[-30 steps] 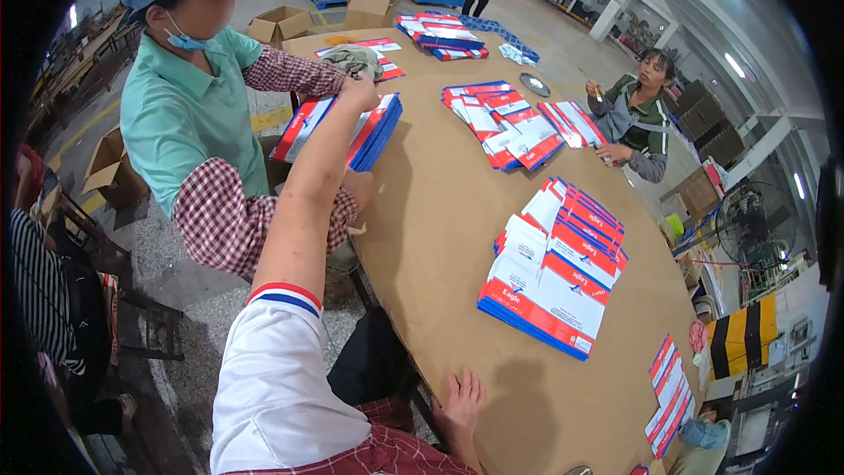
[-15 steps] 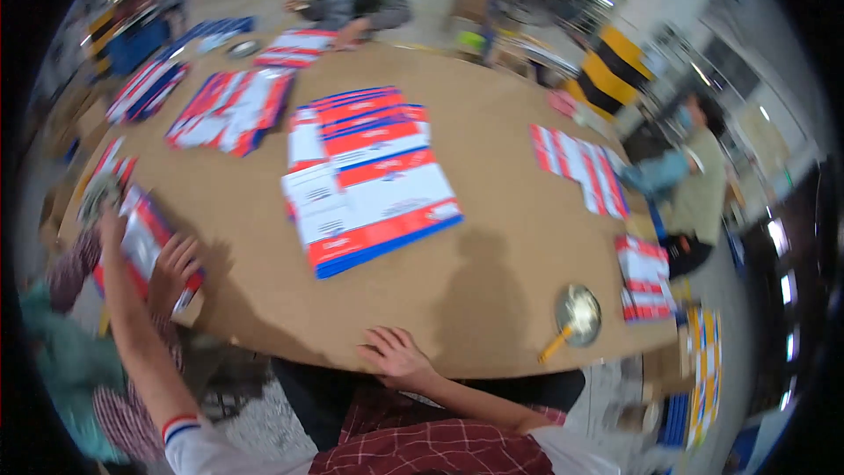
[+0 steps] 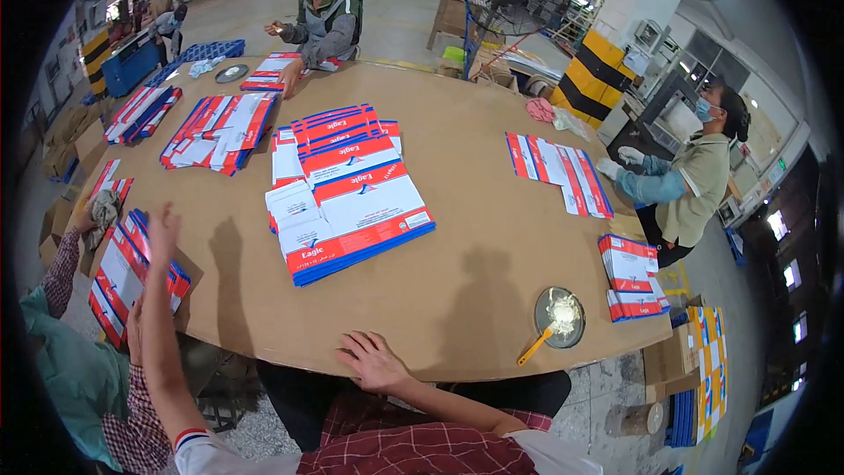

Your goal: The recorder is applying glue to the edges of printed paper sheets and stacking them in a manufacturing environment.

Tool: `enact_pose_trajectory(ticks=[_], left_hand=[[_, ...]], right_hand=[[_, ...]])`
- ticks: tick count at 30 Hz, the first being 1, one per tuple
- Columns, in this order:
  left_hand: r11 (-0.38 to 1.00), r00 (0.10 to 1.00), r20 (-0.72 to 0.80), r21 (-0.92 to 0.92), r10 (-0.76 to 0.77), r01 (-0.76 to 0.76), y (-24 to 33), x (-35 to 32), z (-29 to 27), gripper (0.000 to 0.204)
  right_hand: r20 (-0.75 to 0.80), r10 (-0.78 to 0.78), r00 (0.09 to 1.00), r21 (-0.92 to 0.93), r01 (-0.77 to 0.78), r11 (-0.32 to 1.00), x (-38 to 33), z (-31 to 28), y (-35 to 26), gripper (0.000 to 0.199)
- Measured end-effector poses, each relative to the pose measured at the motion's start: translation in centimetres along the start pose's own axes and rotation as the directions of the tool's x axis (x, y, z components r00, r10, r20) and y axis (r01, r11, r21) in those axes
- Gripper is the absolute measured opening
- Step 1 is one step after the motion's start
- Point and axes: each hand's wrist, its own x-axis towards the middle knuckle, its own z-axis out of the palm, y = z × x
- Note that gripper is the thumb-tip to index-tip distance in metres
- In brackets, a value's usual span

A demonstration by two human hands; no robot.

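Observation:
My left hand [image 3: 163, 233] is raised at the left edge of the table, fingers stretched upward and a little blurred, with nothing seen in it. It is in front of a stack of red, white and blue printed cardboard sheets [image 3: 119, 268]. My right hand [image 3: 375, 364] lies flat, fingers spread, on the near edge of the brown tabletop [image 3: 413, 317]. Beyond it, mid-table, is a larger fanned pile of the same printed sheets [image 3: 369, 198]. A co-worker at my left has one hand [image 3: 134, 330] by the left stack and the other at a grey cloth [image 3: 104, 209].
A round dish of pale paste [image 3: 567, 321] with a yellow-handled brush [image 3: 534, 347] sits at the near right. More sheet stacks lie at the right [image 3: 633, 277] and far left [image 3: 220, 132]. A person sits across the table; another, gloved and masked, is at the right.
My left hand has moved right, away from the grey cloth, and is lifted. The co-worker's near hand has drawn back toward the table edge. My right hand stays on the table; the view has shifted slightly.

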Motion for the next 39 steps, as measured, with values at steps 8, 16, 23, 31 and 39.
enact_pose_trajectory(ticks=[8, 16, 23, 31, 39], left_hand=[[0.954, 0.918, 0.271, 0.168, -0.288, 0.250, 11.3, -17.5, 9.7, 0.027], [0.967, 0.968, 0.037, 0.058, -0.249, 0.246, 10.2, -18.6, 11.0, 0.024], [0.921, 0.930, -0.201, -0.308, -0.308, 0.239, 5.3, -19.6, 10.0, 0.036], [0.947, 0.955, -0.087, 0.181, 0.284, -0.265, 4.5, -30.1, 8.5, 0.024], [0.917, 0.920, 0.088, 0.089, 0.382, -0.390, 21.1, -27.0, 1.5, 0.049]], right_hand=[[-0.009, -0.017, 1.000, -0.032, 0.017, 0.999, -0.5, 1.3, -0.4, 0.057], [0.040, 0.523, 0.852, 0.891, -0.268, 0.368, -0.6, -1.9, 5.8, 0.052], [-0.310, 0.850, 0.425, 0.890, -0.184, 0.417, 2.7, -19.4, 31.4, 0.068], [-0.371, 0.915, 0.162, 0.587, -0.722, 0.366, -4.6, -27.4, 41.3, 0.074], [-0.314, 0.891, 0.327, 0.053, -0.931, 0.360, 0.1, -26.9, 41.1, 0.062]])
